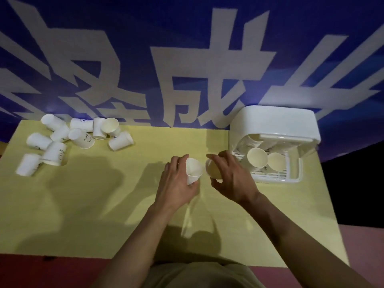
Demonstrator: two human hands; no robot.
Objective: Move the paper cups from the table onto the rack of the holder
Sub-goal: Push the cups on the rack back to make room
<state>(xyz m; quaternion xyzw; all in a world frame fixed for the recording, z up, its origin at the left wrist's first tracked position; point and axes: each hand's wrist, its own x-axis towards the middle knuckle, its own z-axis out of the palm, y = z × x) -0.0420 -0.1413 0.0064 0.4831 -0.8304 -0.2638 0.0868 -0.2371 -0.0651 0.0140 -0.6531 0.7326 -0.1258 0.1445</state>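
Note:
My left hand [176,183] grips a white paper cup [193,170] over the middle of the yellow table, its mouth tilted to the right. Right beside it, my right hand [230,177] holds a second paper cup [213,170] from above, its opening facing left toward the first cup. The two cups nearly touch. The white cup holder [274,123] stands at the table's far right, and its pulled-out rack [291,175] carries several cups lying with their mouths toward me [257,156]. A loose pile of several paper cups [81,138] lies at the far left of the table.
The yellow table [104,204] ends at a near edge close to my body and a right edge just past the holder. A blue banner with large white characters [187,59] hangs behind the table.

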